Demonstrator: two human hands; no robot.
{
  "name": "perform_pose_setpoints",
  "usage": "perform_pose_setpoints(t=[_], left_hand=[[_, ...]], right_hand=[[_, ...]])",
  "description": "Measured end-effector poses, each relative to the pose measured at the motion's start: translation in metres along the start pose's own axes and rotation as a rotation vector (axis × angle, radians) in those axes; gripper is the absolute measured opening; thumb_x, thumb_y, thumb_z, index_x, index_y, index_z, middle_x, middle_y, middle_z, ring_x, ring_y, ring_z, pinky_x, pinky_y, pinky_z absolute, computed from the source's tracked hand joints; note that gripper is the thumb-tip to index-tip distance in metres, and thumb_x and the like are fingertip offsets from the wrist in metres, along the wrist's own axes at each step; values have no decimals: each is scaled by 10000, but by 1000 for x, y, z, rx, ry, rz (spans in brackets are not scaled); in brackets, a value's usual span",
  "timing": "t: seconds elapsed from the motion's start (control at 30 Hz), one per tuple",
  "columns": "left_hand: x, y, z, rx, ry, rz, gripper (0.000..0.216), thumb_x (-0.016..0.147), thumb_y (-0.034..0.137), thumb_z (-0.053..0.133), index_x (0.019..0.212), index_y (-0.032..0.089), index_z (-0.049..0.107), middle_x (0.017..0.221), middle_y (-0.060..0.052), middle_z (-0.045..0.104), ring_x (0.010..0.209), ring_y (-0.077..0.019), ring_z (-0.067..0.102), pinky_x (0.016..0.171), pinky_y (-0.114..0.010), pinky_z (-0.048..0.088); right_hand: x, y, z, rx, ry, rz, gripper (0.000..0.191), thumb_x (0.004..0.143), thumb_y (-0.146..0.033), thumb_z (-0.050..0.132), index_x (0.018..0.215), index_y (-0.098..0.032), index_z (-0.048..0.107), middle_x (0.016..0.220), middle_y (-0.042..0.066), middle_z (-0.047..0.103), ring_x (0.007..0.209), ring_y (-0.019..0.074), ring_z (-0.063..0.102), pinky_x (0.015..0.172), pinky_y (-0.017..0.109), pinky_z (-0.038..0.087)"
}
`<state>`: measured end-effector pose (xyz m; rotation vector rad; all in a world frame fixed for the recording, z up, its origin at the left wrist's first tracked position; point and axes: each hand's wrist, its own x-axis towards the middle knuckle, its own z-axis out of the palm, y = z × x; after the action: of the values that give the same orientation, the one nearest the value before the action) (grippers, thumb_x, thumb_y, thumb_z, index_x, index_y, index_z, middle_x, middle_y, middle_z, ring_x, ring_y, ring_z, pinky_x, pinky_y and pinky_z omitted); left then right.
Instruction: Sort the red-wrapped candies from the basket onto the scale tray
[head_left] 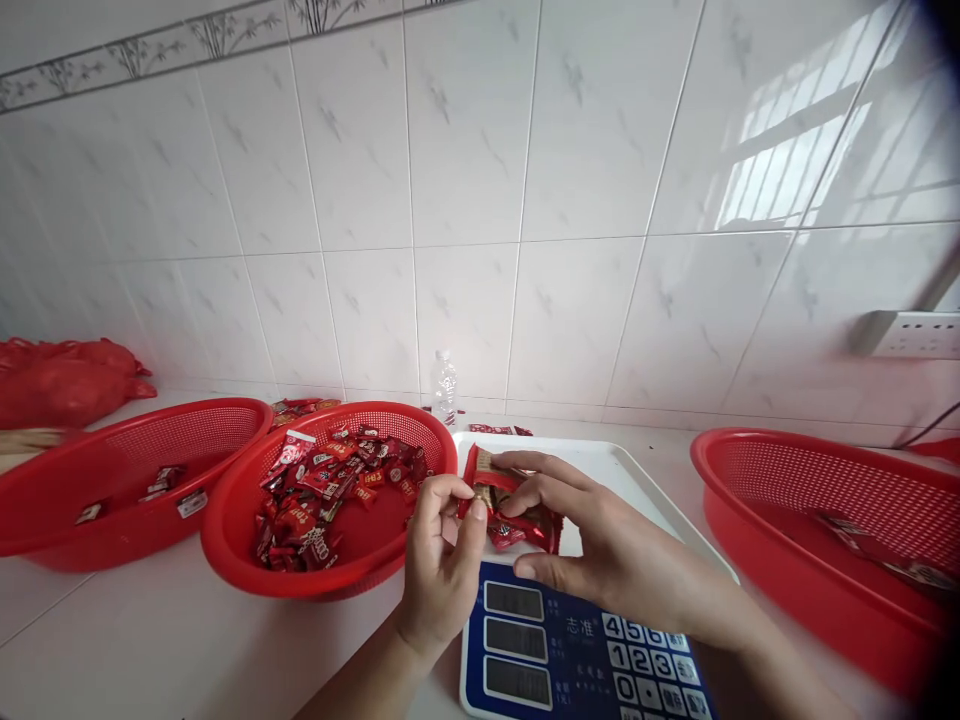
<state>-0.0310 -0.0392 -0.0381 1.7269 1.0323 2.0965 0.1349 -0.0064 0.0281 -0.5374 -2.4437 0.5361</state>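
Over the scale, a red and gold snack packet [536, 523] is held between my two hands. My left hand [442, 560] is closed, thumb and forefinger pinching the packet's left edge. From the right, my right hand [592, 520] curves its fingers over the packet's top, with its thumb near the lower edge. The fingers partly hide the packet and what is in it. Beneath is a digital scale with a white tray [611, 462] and a blue keypad panel [577, 650]. Just left of my left hand, a red basket [322, 585] holds many small wrapped snacks [345, 470].
Another red basket [82, 550] at the left contains a few packets, and a third red basket [795, 590] stands at the right. A clear plastic bottle [444, 388] is by the tiled wall. Red plastic bags [71, 380] lie far left. A power strip [911, 334] is mounted right.
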Motion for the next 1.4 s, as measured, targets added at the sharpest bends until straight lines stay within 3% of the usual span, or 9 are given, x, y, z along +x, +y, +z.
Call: perform_pose_setpoints(t=[0.07,0.2,0.37,0.5,0.67,0.8,1.0,1.2,1.4], left_hand=[[-2,0,-1,15,18,48,17,913,219,493,926,211,500,788,15,514,660,-89,533,616,-175,480],[-8,-1,-1,17,-23,167,175,906,144,477,1062,221,500,915,-22,554,817,-111,592,716,-188,509],[-14,-4,-1,-6,-39,239,295,921,130,455,1196,237,462,1076,-70,567,1031,-159,596,835,-236,513],[-15,-3,-1,-80,-89,187,349,942,203,456,1277,268,385,1146,-91,551,1099,-192,582,870,-287,514],[-16,-1,3,-184,-257,6,518,901,276,558,1337,300,279,1182,-96,571,1064,-206,591,893,-360,507],[-19,-1,3,-224,-272,-40,455,938,203,478,1338,302,285,1118,-70,606,1027,-181,602,904,-357,496],[-20,2,-4,-280,-303,-42,429,934,217,482,1329,309,343,1233,-88,574,1035,-211,609,904,-382,490],[-20,5,-2,-363,-244,-37,440,934,185,480,1331,317,345,1181,-70,613,1013,-187,619,839,-313,514],[-17,9,-3,-341,-211,-79,405,942,204,474,1314,321,365,1200,-56,603,1049,-176,597,872,-310,501]], right_hand=[[-1,-1,-3,93,5,31,217,830,-404,626,950,-230,575,1325,92,491,1079,218,570,818,335,527],[0,0,-2,228,86,155,277,861,-415,585,1032,-222,482,959,50,636,690,128,580,605,270,506],[1,4,-5,554,-47,157,470,878,-446,556,1263,-216,414,905,34,618,775,138,577,660,271,501],[1,4,-8,604,-51,199,281,840,-428,618,932,-162,605,828,32,612,748,133,571,667,274,503],[3,1,-2,787,137,219,252,816,-391,661,880,-177,544,729,-13,585,627,93,559,557,225,487],[4,3,-3,756,158,178,246,823,-390,656,865,-179,537,681,-31,555,563,70,508,503,198,444],[3,5,-8,652,128,173,322,849,-461,595,736,-160,582,612,4,589,547,103,541,539,251,468],[3,5,-8,569,191,187,332,853,-453,592,698,-159,587,601,0,586,547,96,527,524,230,441],[1,5,-13,508,38,93,335,889,-443,545,735,-156,619,648,-5,577,590,84,488,542,209,405]])
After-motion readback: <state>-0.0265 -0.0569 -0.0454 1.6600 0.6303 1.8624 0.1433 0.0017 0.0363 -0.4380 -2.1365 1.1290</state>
